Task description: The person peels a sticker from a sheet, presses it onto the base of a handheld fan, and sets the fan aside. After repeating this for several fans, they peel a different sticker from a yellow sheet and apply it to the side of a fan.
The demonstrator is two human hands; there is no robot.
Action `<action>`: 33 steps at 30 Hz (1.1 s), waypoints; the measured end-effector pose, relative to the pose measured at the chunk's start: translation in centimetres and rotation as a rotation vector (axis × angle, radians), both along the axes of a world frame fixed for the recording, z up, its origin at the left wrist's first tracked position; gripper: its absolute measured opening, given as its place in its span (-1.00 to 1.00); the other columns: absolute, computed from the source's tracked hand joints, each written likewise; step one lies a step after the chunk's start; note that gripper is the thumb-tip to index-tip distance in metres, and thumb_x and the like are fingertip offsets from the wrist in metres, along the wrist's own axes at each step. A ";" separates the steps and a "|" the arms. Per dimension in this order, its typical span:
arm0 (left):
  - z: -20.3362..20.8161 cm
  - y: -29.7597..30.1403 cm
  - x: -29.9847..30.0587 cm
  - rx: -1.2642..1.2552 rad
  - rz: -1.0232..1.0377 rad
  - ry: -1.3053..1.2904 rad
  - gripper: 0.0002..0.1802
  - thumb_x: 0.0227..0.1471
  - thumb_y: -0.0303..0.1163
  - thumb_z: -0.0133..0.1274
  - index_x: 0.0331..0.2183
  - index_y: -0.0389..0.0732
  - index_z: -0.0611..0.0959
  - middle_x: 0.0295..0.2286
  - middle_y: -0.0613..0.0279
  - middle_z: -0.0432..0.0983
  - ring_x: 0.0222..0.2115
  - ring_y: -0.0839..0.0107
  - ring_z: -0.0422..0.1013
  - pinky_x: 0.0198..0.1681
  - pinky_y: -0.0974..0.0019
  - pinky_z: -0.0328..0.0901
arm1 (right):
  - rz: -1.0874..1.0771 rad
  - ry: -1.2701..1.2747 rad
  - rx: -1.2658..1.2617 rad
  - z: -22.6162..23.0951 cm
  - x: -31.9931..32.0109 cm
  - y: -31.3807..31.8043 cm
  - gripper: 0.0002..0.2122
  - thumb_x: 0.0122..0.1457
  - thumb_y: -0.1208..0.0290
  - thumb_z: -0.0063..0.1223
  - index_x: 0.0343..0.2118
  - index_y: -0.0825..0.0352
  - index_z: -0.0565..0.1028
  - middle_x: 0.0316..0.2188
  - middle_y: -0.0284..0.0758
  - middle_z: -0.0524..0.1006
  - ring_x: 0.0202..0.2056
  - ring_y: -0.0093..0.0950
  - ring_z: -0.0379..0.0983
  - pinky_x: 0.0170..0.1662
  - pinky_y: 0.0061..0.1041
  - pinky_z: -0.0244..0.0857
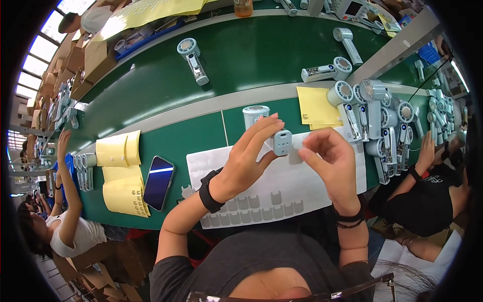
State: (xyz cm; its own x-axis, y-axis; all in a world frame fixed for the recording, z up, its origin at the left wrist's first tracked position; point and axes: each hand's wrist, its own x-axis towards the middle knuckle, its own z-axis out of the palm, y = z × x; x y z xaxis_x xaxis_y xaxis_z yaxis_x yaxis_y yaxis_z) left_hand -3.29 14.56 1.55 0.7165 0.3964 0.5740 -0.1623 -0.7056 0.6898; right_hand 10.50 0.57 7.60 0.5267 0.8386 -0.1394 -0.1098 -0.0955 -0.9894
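Observation:
My left hand (240, 168) is wrapped round a pale blue handheld fan (255, 110). The fan's round head points away from me, and its end face, with a slot and several small dots, is turned towards me. Just right of that end, my right hand (333, 163) pinches a small pale sticker (295, 155) between thumb and fingertips. The sticker is partly hidden, and I cannot tell whether it touches the fan. Below both hands lies a white sheet (327, 176) with rows of grey notched stickers (256, 215) along its near edge.
Many handheld fans (385, 118) crowd the right, beside a yellow sheet (314, 103). A phone (159, 183) and yellow sticker sheets (121, 173) lie left. Beyond runs a green conveyor belt (241, 55) carrying fans. Co-workers sit on both sides; a metal post (397, 53) slants at right.

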 end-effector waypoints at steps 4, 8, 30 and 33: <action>0.1 0.0 0.4 -0.003 0.004 -0.007 -0.27 -0.30 -0.74 0.29 0.01 -0.29 0.47 -0.01 0.01 0.44 0.11 0.01 0.33 0.19 0.02 0.26 | 0.022 -0.025 0.090 -0.1 0.6 1.8 -0.62 0.06 0.62 0.26 -0.12 0.40 0.31 -0.46 -0.31 0.57 -0.37 -0.61 0.48 -0.19 -0.63 0.33; -0.1 0.0 0.3 -0.009 0.013 -0.016 -0.28 -0.30 -0.74 0.29 0.01 -0.29 0.48 -0.02 0.02 0.44 0.10 0.01 0.34 0.20 0.01 0.26 | 0.035 -0.058 0.072 -0.6 0.7 2.3 -0.55 0.04 0.60 0.28 -0.12 0.33 0.20 -0.45 -0.30 0.58 -0.40 -0.59 0.48 -0.21 -0.62 0.34; 0.3 -0.2 0.5 -0.007 0.031 -0.016 -0.28 -0.33 -0.74 0.29 -0.01 -0.32 0.51 -0.04 -0.01 0.46 0.05 0.03 0.38 0.19 -0.03 0.25 | -0.015 -0.160 0.079 -0.7 -0.1 2.7 -0.62 0.04 0.66 0.22 -0.28 0.26 0.18 -0.46 -0.31 0.55 -0.38 -0.61 0.45 -0.21 -0.59 0.32; 0.3 -0.2 0.4 0.020 0.020 -0.021 -0.28 -0.36 -0.75 0.29 -0.01 -0.33 0.52 -0.05 -0.03 0.46 0.05 0.03 0.39 0.19 -0.03 0.25 | -0.057 -0.270 0.044 0.2 -1.1 2.4 -0.63 0.03 0.64 0.25 -0.28 0.29 0.21 -0.46 -0.30 0.54 -0.39 -0.58 0.44 -0.22 -0.57 0.32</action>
